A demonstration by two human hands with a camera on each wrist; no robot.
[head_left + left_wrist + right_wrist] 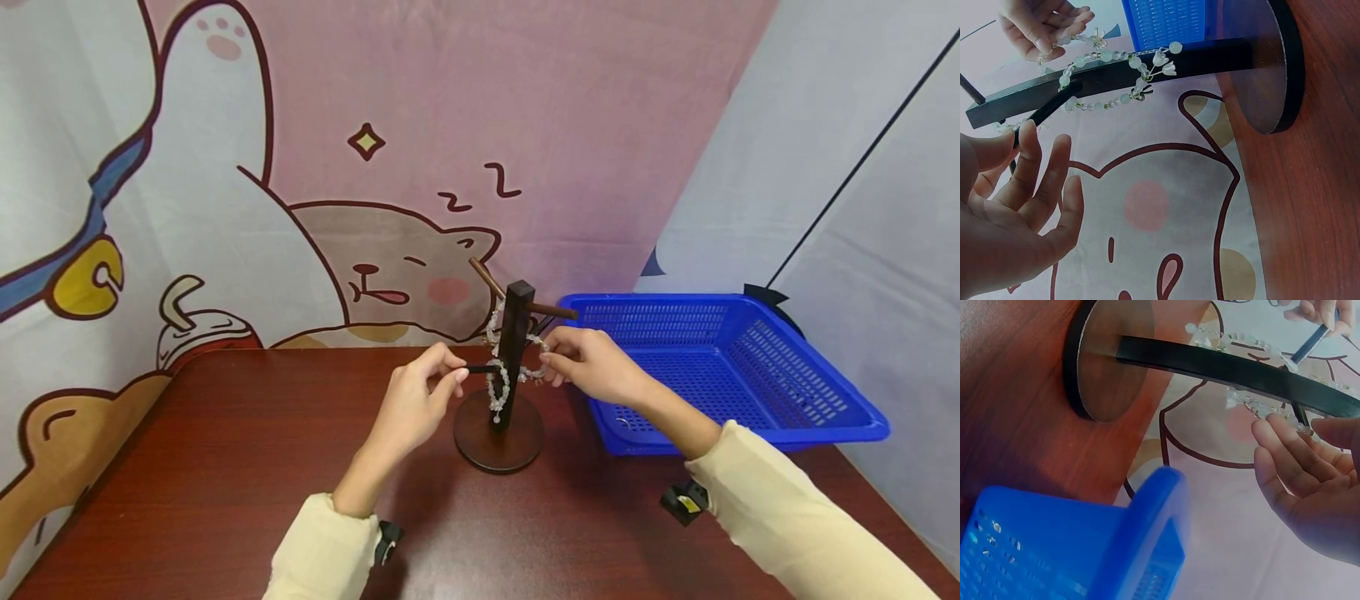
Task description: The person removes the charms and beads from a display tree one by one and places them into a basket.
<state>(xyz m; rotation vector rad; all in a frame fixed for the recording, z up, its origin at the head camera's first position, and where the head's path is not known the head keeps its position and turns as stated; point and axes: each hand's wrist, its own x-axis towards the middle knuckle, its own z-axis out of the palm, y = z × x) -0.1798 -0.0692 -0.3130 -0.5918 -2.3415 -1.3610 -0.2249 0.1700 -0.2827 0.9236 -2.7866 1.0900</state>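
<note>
A dark wooden bracelet stand (516, 333) with a round base (498, 454) stands upright on the table. My left hand (416, 404) pinches the tip of its left peg (1054, 105) between thumb and index finger, the other fingers spread. From that peg hangs a pale beaded bracelet (492, 392) with white flower charms. On the stand's other side, my right hand (596, 367) pinches the edge of a second beaded bracelet (534, 377), beside the post. Its far part lies behind the post in the head view. A third bracelet (492, 323) hangs on a rear peg, partly hidden.
A blue plastic basket (750, 433) stands right of the stand, under my right forearm; small pale items show through its holes in the right wrist view. Another peg (555, 311) sticks out toward the basket. A cartoon-printed cloth (600, 125) hangs behind the reddish-brown table (247, 467).
</note>
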